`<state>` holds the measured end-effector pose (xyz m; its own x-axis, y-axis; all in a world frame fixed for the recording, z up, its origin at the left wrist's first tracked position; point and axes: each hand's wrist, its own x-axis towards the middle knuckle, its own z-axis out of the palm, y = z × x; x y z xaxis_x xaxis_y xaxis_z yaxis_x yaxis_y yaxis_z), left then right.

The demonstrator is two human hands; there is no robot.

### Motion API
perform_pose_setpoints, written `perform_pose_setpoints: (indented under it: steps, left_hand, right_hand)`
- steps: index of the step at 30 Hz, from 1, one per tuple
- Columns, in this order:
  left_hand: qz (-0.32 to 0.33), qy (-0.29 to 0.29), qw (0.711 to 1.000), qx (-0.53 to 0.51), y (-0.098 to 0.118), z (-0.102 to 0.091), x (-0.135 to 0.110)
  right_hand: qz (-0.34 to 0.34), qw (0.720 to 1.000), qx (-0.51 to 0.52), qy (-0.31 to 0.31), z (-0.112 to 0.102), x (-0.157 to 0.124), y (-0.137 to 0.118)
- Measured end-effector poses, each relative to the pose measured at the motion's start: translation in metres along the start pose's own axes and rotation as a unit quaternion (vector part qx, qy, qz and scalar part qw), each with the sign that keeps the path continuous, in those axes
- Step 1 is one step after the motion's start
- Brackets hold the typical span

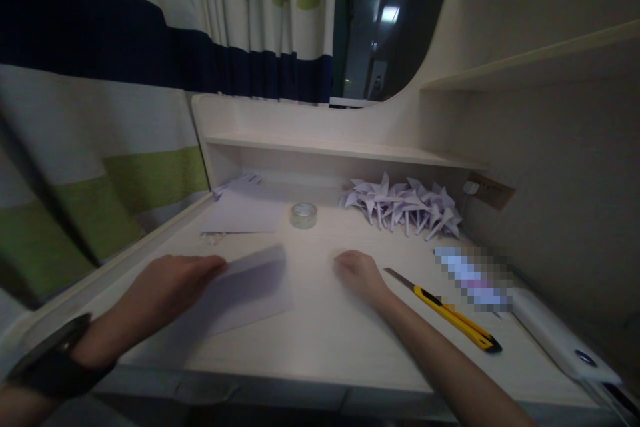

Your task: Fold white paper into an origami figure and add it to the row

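Note:
My left hand (175, 287), with a dark watch on its wrist, pinches the raised edge of a white sheet of paper (260, 297) over the desk. The sheet looks bent or folded, and its shadowed lower part lies close to the desktop. My right hand (357, 273) rests on the desk to the right of the sheet, fingers curled in and nothing showing between them. A yellow and black utility knife (453, 313), blade out, lies just right of that hand. Beyond both hands stands a roll of clear tape (303, 215).
A stack of white paper (245, 207) lies at the back left. Several white paper pinwheels (400, 203) are heaped at the back right. Along the right side are a blurred-out phone-like object (473, 280) and a white power strip (565, 337). A low shelf (345, 150) overhangs the desk's back.

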<state>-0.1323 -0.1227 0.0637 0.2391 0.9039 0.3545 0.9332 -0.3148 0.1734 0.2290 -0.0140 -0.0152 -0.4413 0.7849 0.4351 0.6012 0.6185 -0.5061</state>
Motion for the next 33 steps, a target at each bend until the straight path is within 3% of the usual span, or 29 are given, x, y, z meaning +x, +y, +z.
perform_pose_setpoints:
  steps: [4,7,10,12,14,17,20,23,29,33]
  left_hand:
    - [-0.087,0.124,0.987,-0.048,0.023,-0.026,0.027]
    - [-0.144,0.190,0.951,-0.199,0.054,-0.021,0.056]
    - [-0.159,0.160,0.882,-0.414,0.088,0.009,0.087]
    - [-0.167,0.129,0.838,-0.503,0.108,0.037,0.105]
    - [-0.163,0.089,0.793,-0.579,0.122,0.068,0.119]
    - [-0.169,0.019,0.722,-0.671,0.129,0.109,0.130]
    - [-0.169,-0.052,0.719,-0.673,0.119,0.132,0.131]
    - [-0.159,-0.092,0.715,-0.674,0.103,0.138,0.129]
    - [-0.133,-0.056,0.739,-0.659,0.074,0.134,0.130]
    - [-0.161,-0.039,0.758,-0.631,0.061,0.132,0.136]
  right_hand:
    - [0.082,0.982,0.169,0.035,-0.001,0.004,0.001]
    - [0.121,0.921,0.370,0.009,-0.003,0.006,0.004]
    - [0.135,0.832,0.539,0.004,-0.005,0.010,0.007]
    - [0.162,0.792,0.587,0.035,-0.007,0.012,0.010]
    - [0.203,0.772,0.599,0.065,-0.010,0.014,0.015]
    - [0.273,0.777,0.560,0.091,-0.016,0.015,0.025]
    - [0.293,0.799,0.514,0.112,-0.022,0.013,0.036]
    - [0.271,0.813,0.510,0.076,-0.024,0.008,0.040]
    - [0.261,0.787,0.555,-0.073,-0.013,0.003,0.027]
    - [0.280,0.784,0.547,-0.090,-0.010,0.002,0.026]
